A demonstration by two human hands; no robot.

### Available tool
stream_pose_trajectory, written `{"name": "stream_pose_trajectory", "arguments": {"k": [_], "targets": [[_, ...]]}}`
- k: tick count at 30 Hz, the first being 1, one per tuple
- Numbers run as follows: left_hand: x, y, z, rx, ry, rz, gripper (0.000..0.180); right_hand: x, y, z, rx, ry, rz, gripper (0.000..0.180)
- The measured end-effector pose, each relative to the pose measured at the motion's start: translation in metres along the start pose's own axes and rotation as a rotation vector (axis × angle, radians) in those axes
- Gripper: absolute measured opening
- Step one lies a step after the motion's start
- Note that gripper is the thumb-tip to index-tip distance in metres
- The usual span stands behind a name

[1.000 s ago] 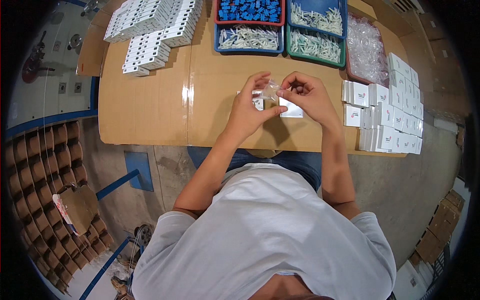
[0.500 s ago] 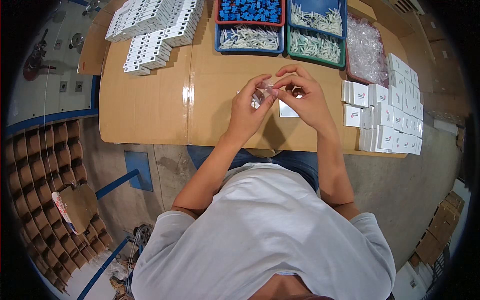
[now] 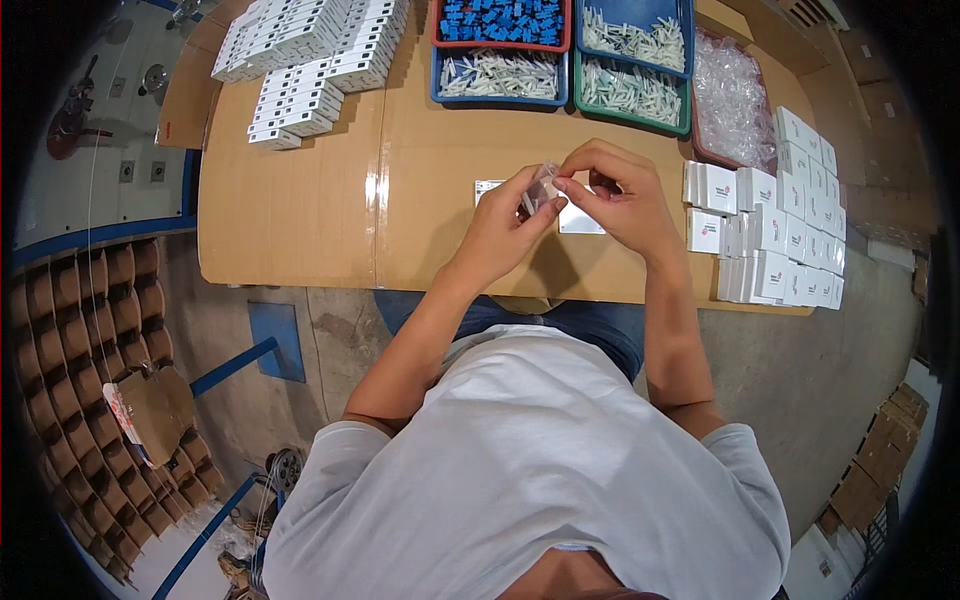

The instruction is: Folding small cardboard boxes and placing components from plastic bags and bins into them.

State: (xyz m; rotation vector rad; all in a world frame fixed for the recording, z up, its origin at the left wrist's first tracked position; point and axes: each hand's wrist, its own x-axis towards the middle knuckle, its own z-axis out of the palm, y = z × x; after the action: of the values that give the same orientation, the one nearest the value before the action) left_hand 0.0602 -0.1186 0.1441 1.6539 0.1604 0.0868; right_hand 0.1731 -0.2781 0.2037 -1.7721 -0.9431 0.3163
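Observation:
Over the near middle of the table, my left hand (image 3: 503, 225) is closed round a small clear plastic bag (image 3: 540, 190). My right hand (image 3: 627, 200) pinches at the bag's right upper edge between thumb and forefinger, its other fingers curled. What the bag contains, if anything, is too small to make out. Beneath my right hand lies a flat white box (image 3: 578, 222), partly covered by it. Another white piece (image 3: 486, 188) with dark marks shows on the table just beyond my left hand, mostly hidden.
Trays stand at the back: a red one (image 3: 500, 46) of blue parts, two blue and a green one (image 3: 632, 125) of slim whitish parts. A reddish tray (image 3: 708, 152) holds clear plastic bags. White boxes are stacked at right (image 3: 790, 235) and far left (image 3: 300, 100).
My left hand has shifted slightly right with the bag, which now shows more. My right hand has moved a little right and down, its fingers more curled.

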Motion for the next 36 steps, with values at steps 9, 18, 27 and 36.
{"name": "stream_pose_trajectory", "arguments": {"k": [9, 18, 27, 36], "targets": [[-0.002, -0.001, -0.003, 0.021, -0.011, -0.014, 0.048, -0.002, 0.008, 0.004, 0.033, 0.016, 0.029, 0.010], [0.000, 0.009, -0.010, 0.160, -0.162, 0.019, 0.043, 0.003, 0.009, -0.005, 0.157, -0.120, 0.068, 0.008], [0.000, 0.014, -0.010, 0.179, -0.182, -0.034, 0.040, 0.004, 0.008, -0.014, 0.059, -0.185, 0.246, 0.016], [0.000, 0.004, -0.012, 0.154, -0.185, -0.042, 0.036, 0.005, 0.006, -0.019, 0.069, -0.321, 0.193, 0.016]]}}
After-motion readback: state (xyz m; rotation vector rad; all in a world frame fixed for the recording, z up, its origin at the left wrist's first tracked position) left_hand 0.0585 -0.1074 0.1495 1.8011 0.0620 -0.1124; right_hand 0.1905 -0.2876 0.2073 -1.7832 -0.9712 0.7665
